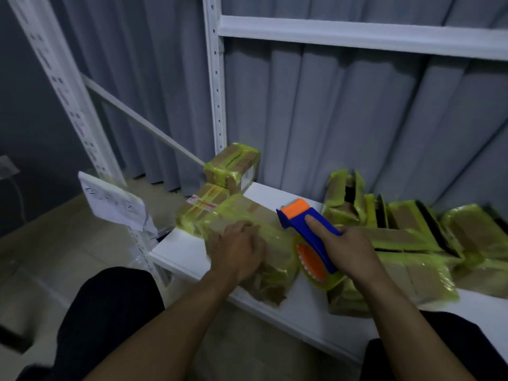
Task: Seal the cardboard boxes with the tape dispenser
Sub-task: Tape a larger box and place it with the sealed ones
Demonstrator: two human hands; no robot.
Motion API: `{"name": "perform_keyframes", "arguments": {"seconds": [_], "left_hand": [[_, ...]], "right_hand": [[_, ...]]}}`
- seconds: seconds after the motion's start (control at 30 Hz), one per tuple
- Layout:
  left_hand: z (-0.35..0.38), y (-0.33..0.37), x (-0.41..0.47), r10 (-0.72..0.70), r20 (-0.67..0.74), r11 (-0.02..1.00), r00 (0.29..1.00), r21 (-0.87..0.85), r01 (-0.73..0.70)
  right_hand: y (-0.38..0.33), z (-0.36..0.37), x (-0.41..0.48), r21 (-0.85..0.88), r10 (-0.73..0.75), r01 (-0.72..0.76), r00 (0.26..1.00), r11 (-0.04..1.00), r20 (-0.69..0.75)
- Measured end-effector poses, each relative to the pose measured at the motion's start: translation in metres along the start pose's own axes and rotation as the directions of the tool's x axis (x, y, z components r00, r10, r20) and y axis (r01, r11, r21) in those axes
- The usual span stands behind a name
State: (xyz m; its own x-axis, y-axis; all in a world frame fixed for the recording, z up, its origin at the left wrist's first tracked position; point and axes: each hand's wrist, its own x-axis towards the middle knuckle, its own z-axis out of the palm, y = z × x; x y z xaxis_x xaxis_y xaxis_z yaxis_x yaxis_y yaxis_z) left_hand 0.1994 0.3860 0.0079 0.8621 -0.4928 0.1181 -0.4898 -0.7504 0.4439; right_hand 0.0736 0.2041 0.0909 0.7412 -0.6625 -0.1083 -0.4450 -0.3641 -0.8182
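"On the white shelf [181,246], just left of the tape dispenser [308,224], why is the left hand [239,248] lying flat on that cardboard box [277,259]?"

"To pin it down, I'd guess. That grip is released, palm and fingers only. The right hand [349,248] has its grip clenched round the dispenser's blue handle, thumb on top, roll low beside the box, likely ready to lay tape."

"And right of the dispenser?"

"More yellow-taped boxes [412,237], some gaping. Behind it are small taped boxes [233,163], then a grey curtain [330,105]. Far left, there's a paper sheet [115,202]. Dim room."
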Motion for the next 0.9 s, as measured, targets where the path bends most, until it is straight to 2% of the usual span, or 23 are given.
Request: {"name": "perform_keyframes", "arguments": {"seconds": [0.1,0.17,0.23,0.37,0.43,0.5,0.57,0.6,0.7,0.77,0.8,0.87,0.9], "left_hand": [[0.023,0.030,-0.007,0.084,0.218,0.981,0.972,0.155,-0.120],[0.036,0.036,-0.009,0.074,0.235,0.964,0.969,0.233,-0.130],[0.039,0.034,-0.007,0.096,0.246,0.965,0.964,0.215,-0.151],[0.018,0.011,-0.003,0.198,0.378,0.961,0.904,0.108,-0.255],[0.007,0.000,-0.011,0.187,0.339,0.975,0.922,0.054,-0.218],[0.002,-0.010,-0.022,0.156,0.151,0.985,0.976,0.043,-0.164],[0.004,-0.023,-0.032,0.123,-0.042,0.992,0.991,-0.004,-0.124],[0.005,-0.029,-0.036,0.098,-0.072,0.994,0.993,-0.051,-0.102],[-0.006,-0.037,-0.045,0.054,-0.017,0.963,0.998,-0.264,-0.056],[-0.022,-0.029,-0.050,-0.069,-0.108,0.884,0.992,-0.467,0.011],[-0.032,-0.024,-0.053,-0.151,-0.114,0.809,0.982,-0.585,0.056],[-0.051,-0.011,-0.058,-0.238,0.052,0.557,0.970,-0.811,0.180],[-0.060,-0.006,-0.062,-0.235,0.142,0.453,0.962,-0.859,0.238]], "right_hand": [[0.009,-0.012,0.005,0.023,0.023,-0.022,0.999,0.999,-0.042],[0.016,-0.016,0.005,0.021,0.005,-0.004,0.999,1.000,-0.034],[0.020,-0.018,0.006,0.021,0.003,-0.003,1.000,1.000,-0.027],[0.017,-0.018,0.005,0.036,-0.006,0.007,1.000,0.999,-0.016],[0.015,-0.015,0.003,0.028,-0.004,0.004,1.000,1.000,0.012],[0.015,-0.010,0.000,0.002,-0.010,0.010,0.999,1.000,0.051],[0.012,-0.006,-0.004,-0.012,-0.014,0.016,0.995,1.000,0.100],[0.010,-0.004,-0.007,-0.005,-0.018,0.019,0.990,1.000,0.140],[0.007,-0.002,-0.016,0.063,-0.065,0.049,0.954,0.997,0.293],[0.007,0.000,-0.020,0.061,-0.116,0.100,0.915,0.993,0.386],[0.007,0.002,-0.022,0.055,-0.141,0.129,0.899,0.990,0.415],[0.010,0.006,-0.025,0.070,-0.201,0.190,0.875,0.979,0.441],[0.012,0.009,-0.027,0.087,-0.239,0.224,0.864,0.971,0.444]]}}
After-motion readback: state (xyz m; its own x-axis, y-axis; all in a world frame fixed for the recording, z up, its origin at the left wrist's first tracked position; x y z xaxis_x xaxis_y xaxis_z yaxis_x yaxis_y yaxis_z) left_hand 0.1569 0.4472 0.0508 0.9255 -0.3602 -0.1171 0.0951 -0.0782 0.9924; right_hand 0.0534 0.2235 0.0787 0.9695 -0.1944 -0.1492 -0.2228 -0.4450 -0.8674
